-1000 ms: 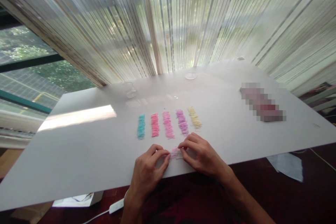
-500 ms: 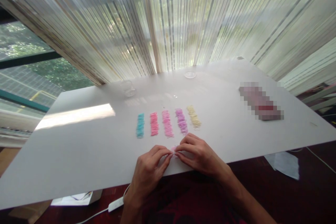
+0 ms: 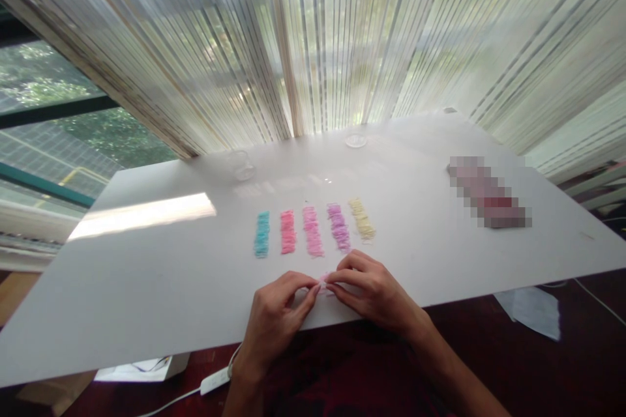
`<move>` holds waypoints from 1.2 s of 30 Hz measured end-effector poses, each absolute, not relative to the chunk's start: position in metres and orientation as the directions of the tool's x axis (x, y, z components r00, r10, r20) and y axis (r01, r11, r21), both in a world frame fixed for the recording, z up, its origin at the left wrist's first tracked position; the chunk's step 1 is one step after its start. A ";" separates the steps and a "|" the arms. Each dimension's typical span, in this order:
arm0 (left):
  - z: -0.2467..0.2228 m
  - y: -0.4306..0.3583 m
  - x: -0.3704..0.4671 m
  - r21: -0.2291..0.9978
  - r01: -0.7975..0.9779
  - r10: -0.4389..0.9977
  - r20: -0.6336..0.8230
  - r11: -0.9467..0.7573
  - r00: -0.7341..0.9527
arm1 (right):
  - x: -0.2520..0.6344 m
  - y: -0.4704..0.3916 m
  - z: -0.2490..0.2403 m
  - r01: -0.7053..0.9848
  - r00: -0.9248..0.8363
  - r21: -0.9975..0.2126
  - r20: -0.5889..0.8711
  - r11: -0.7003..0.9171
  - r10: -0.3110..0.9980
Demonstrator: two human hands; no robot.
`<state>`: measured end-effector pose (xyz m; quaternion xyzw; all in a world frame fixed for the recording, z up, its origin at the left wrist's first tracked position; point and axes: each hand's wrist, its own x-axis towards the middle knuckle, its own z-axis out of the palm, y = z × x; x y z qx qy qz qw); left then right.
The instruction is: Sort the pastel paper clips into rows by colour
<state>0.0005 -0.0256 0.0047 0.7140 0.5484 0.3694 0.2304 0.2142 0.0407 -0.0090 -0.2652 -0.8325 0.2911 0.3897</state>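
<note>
Near the table's front edge, my left hand [image 3: 282, 305] and my right hand [image 3: 375, 287] meet, thumb and forefinger of each pinched together. Small pale pink strands [image 3: 323, 279] show at and between the fingertips; their exact kind is too small to make out, and the fingers partly hide them. Just beyond the hands lie neat strips of short, thin strands, side by side: teal [image 3: 262, 234], coral red [image 3: 288, 232], pink [image 3: 313, 232], purple [image 3: 338, 228] and pale yellow [image 3: 362, 221]. My right hand is close to the lower end of the purple strip.
A white table [image 3: 161, 280] stretches before a striped curtain [image 3: 337, 45]. Toward its back are a clear container [image 3: 242, 166] and a clear round lid [image 3: 356, 141]. A blurred-out object [image 3: 489, 194] lies at right. Below the edge are a power strip [image 3: 215, 380] and a plastic sheet [image 3: 533, 313].
Both hands stay in nearly the same place, still pinching. The fingertips shift very slightly, and a bit more of the pink strands shows beneath them. The strips have not moved.
</note>
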 end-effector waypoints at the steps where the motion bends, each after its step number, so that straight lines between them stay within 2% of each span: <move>1: 0.004 -0.025 -0.001 0.738 0.605 0.951 0.285 -0.300 0.124 | 0.214 0.041 -0.009 0.216 -0.557 -0.690 0.494 0.691 0.667; 7: 0.002 -0.026 -0.011 0.732 0.597 0.939 0.323 -0.327 0.119 | 0.215 0.040 -0.008 0.223 -0.560 -0.693 0.484 0.685 0.673; 10: 0.003 -0.026 -0.028 0.711 0.641 0.938 0.345 -0.289 0.041 | 0.216 0.040 -0.008 0.221 -0.559 -0.712 0.467 0.666 0.685; 16: 0.007 -0.014 -0.084 0.533 0.831 0.897 0.430 -0.156 -0.108 | 0.215 0.042 -0.006 0.217 -0.555 -0.728 0.456 0.650 0.696; 20: 0.010 -0.006 -0.105 0.469 0.878 0.915 0.390 -0.098 -0.107 | 0.215 0.041 -0.005 0.226 -0.548 -0.728 0.454 0.647 0.703; 30: 0.005 -0.006 -0.103 0.473 0.881 0.937 0.321 -0.034 -0.136 | 0.216 0.041 -0.006 0.244 -0.553 -0.720 0.446 0.649 0.703; 36: 0.008 -0.007 -0.101 0.483 0.873 0.932 0.345 -0.072 -0.114 | 0.215 0.041 -0.003 0.261 -0.537 -0.714 0.452 0.650 0.712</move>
